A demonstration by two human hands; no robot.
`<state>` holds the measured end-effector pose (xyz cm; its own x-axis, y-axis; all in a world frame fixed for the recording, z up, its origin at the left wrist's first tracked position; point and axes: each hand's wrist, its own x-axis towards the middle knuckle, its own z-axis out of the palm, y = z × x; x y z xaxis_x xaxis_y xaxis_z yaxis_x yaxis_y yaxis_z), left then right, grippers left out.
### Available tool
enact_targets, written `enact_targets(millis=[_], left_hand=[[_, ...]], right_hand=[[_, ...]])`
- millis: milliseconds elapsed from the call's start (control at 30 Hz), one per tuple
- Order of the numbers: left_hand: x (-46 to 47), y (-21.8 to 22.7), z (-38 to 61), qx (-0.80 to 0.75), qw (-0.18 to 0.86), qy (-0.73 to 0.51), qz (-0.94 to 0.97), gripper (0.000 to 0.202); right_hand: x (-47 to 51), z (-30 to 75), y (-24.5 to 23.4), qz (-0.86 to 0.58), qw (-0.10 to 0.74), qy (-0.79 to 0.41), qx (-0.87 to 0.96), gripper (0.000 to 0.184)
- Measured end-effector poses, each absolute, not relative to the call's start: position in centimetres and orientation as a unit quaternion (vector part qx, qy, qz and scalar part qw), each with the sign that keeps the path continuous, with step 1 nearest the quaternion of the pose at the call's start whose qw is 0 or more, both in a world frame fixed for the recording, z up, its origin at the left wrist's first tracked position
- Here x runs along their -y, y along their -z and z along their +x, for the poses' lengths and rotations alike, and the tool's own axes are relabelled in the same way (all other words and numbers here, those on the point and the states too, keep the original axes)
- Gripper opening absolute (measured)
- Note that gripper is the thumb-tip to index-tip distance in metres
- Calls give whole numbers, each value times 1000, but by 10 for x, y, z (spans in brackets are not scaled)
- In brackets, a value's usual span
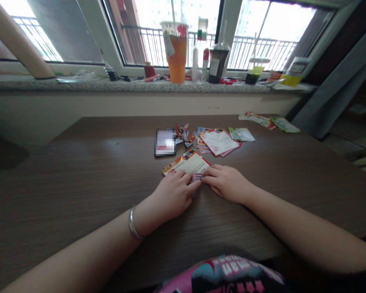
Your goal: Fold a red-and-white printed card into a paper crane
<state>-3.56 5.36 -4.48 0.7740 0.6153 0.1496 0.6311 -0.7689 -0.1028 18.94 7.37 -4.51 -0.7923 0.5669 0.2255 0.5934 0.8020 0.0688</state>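
Note:
A printed paper card (pixel 189 162) with a white panel and orange-red borders lies tilted on the table in front of me. My left hand (pixel 173 190), with a silver bangle on its wrist, rests on the near left edge of this card, fingers bent and pressed to it. At the card's right corner, the fingers of my right hand (pixel 227 183) are drawn together. A small purple printed piece (pixel 197 177) shows between my fingertips; whether it belongs to the card, I cannot tell. My palms hide the card's near edge.
A dark-framed device (pixel 165 142) with a blurred screen lies beyond the card, beside crumpled colourful paper scraps (pixel 186 135). Further right are stacked cards (pixel 220 141) and green-white cards (pixel 242 134). More cards (pixel 259 119) lie at the far edge. Cups, including an orange drink (pixel 177 57), line the windowsill (pixel 125 86).

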Motion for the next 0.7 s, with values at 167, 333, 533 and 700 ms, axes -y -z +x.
enact_targets(millis=[167, 333, 533, 700], left_hand=[[-53, 43, -35, 332, 77, 48, -939, 40], [-53, 42, -35, 331, 71, 42, -940, 37], [-53, 43, -36, 334, 65, 46, -939, 36], [-53, 43, -37, 337, 62, 38, -939, 36]], right_hand=[[-75, 191, 42, -319, 78, 80, 941, 19], [-77, 197, 40, -338, 67, 86, 935, 20], [-76, 202, 35, -370, 44, 98, 923, 18], [-75, 204, 30, -401, 26, 89, 912, 16]])
